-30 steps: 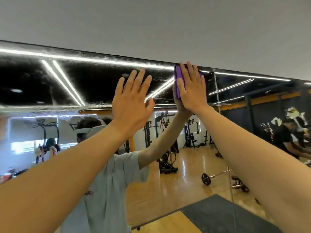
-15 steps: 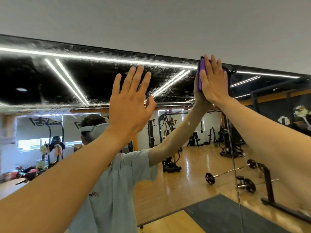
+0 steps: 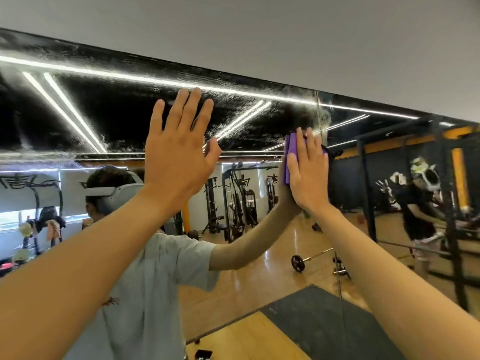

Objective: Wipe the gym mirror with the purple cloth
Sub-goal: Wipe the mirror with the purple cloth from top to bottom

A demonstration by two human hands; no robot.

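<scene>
Wiping in progress: the right hand (image 3: pixel 307 172), fingers straight, presses the folded purple cloth (image 3: pixel 289 157) flat against the wall-mounted gym mirror (image 3: pixel 117 120) beside a vertical panel seam (image 3: pixel 317 113). The left hand (image 3: pixel 179 157), fingers spread and holding nothing, is raised at the glass. Hazy streaks beneath the mirror's upper edge suggest the next stroke needs firm sweeps there; the seam may snag the cloth.

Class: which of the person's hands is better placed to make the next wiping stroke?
The right hand: it presses the purple cloth flat on the mirror. The left hand is spread, without cloth.

left hand (image 3: pixel 179 157) left of cloth (image 3: pixel 291 157) | cloth between right hand (image 3: pixel 307 175), mirror (image 3: pixel 117 113)
</scene>
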